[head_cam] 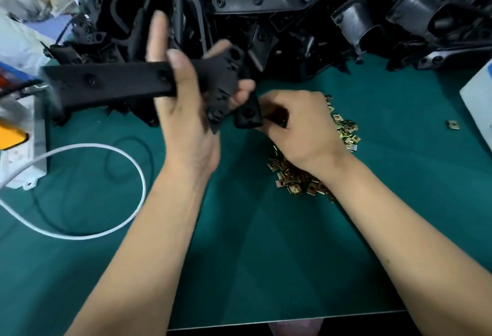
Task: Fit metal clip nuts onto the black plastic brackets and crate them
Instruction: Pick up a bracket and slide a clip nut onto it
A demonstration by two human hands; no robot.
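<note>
Black bracket (111, 80) gripped by left hand (186, 112), long axis left-right

L hand (186, 112) is up, palm facing in, thumb & fingers wrapped round sth, one finger sticking up. R hand (298, 128) is lower, knuckles up, fingers curled in, pinching.

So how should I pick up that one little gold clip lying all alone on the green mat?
Pinch the lone clip nut by its two side edges, coming straight down from above. It looks to lie flat on the green mat, apart from the clip pile, with open space all round it for fingertips.
</note>
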